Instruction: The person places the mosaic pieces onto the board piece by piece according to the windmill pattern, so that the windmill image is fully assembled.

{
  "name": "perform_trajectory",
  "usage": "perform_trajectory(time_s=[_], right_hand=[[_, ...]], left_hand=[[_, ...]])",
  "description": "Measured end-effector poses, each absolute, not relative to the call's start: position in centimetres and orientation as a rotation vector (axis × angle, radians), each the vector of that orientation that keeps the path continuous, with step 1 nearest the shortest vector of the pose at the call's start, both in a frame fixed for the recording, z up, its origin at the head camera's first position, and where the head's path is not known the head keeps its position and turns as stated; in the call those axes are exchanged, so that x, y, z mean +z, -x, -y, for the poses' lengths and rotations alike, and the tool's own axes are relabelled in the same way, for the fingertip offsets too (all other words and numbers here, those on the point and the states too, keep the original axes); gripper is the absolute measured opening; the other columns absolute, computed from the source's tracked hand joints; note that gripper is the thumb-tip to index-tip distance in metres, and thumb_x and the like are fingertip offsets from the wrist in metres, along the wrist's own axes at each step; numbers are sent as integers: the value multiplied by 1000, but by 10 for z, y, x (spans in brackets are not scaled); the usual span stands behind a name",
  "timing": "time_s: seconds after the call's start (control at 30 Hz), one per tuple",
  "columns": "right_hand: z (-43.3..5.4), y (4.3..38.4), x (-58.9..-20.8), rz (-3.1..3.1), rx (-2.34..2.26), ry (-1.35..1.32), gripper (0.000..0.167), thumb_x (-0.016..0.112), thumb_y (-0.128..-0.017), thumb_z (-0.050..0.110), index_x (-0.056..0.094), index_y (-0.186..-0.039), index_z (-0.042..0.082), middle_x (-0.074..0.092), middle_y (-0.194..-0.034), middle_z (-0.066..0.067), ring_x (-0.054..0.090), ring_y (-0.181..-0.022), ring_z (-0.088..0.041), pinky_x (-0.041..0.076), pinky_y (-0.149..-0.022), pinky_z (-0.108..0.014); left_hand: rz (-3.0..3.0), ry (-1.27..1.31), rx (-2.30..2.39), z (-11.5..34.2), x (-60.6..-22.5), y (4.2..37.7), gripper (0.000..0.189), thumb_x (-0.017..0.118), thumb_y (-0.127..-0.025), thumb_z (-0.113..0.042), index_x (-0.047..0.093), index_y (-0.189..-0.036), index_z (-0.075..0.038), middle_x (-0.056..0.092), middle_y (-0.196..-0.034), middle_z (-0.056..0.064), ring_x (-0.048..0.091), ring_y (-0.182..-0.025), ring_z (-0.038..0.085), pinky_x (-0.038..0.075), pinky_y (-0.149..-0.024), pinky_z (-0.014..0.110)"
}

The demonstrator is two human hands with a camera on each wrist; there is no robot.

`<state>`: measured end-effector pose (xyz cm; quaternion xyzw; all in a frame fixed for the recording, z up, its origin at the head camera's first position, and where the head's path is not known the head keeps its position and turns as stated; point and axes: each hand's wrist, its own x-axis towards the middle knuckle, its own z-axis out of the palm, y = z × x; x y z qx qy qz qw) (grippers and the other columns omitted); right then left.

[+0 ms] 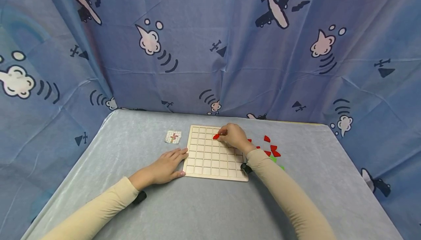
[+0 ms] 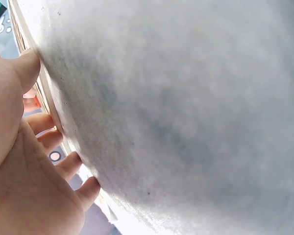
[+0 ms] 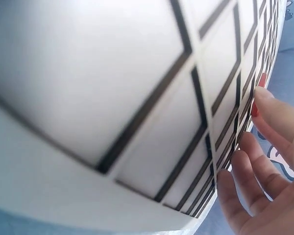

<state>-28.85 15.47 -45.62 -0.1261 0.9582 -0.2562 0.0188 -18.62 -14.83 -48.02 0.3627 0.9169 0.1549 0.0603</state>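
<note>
A square wooden grid board [image 1: 207, 162] lies flat on the table, its compartments marked by raised lines. My right hand [image 1: 235, 137] is over the board's far right part and pinches a small red petal-shaped piece [image 1: 215, 137] between thumb and finger. In the right wrist view, that red piece [image 3: 261, 83] stands at the fingertips close over the grid, and the other fingers are loosely bent. My left hand [image 1: 166, 167] rests on the table at the board's left side, its fingertips and thumb touching the edge.
Several loose red pieces [image 1: 267, 138] lie right of the board, with green pieces [image 1: 273, 158] partly behind the right sleeve. A small card [image 1: 173, 137] with a gridded red pattern lies left of the board. A blue printed curtain [image 1: 184, 82] hangs behind the table [image 1: 197, 210].
</note>
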Motion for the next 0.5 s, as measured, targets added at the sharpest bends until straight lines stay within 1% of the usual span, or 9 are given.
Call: perform_trajectory(time_s=[0.13, 0.3, 0.5], right_hand=[[-154, 289, -456, -2972, -802, 381, 21, 79, -84, 20, 78, -104, 13, 69, -102, -6, 63, -92, -20, 50, -82, -36], [-154, 288, -455, -2954, -797, 368, 23, 80, -84, 23, 78, -105, 15, 68, -102, -6, 62, -94, -20, 51, -84, -38], [-154, 289, -455, -2960, -784, 373, 23, 80, -83, 23, 78, -105, 16, 68, -101, -5, 62, -93, -19, 51, -83, -38]], left_hand=[[-2774, -1113, 491, 149, -481, 186, 66, 55, -100, -40, 36, -151, -3, 30, -161, 17, 28, -147, 44, 27, -116, 62], [-2778, -1101, 472, 148, -482, 186, 66, 54, -101, -42, 34, -152, -5, 29, -163, 14, 27, -149, 42, 26, -118, 60], [-2762, -1108, 490, 147, -474, 184, 64, 56, -100, -37, 37, -150, -1, 30, -161, 18, 28, -147, 45, 27, -116, 62]])
